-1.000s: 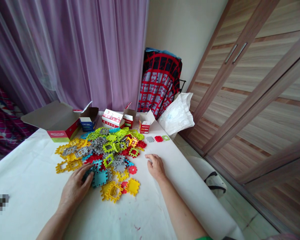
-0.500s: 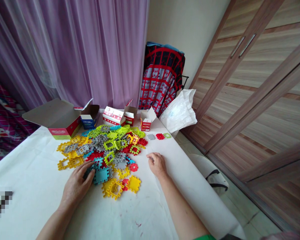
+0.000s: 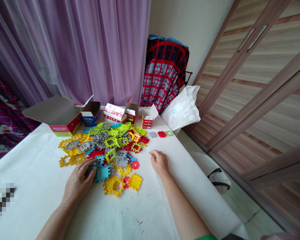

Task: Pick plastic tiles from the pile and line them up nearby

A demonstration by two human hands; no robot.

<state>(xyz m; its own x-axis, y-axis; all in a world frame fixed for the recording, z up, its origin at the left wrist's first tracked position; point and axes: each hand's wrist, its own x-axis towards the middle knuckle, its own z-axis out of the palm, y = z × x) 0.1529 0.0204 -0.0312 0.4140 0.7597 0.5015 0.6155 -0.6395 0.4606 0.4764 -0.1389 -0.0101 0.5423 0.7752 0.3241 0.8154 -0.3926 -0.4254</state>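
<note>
Left hand [image 3: 78, 182] curled narrow, fingertips on a teal waffle block [image 3: 102, 173] (grip unclear). Right hand [image 3: 160, 162] empty, loosely open on the white table cover [image 3: 35, 186], just right of the plastic block pile [image 3: 105, 146]; pile sits between the 2 hands.

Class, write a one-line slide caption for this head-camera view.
Left hand touches teal plastic tiles; right hand rests beside the colourful heap.

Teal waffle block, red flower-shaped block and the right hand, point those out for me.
Teal waffle block [image 3: 102, 173], head view, on its flat upper face.
Red flower-shaped block [image 3: 135, 164], head view, on its middle.
Right hand [image 3: 160, 162], head view, on the back of the hand.
</note>
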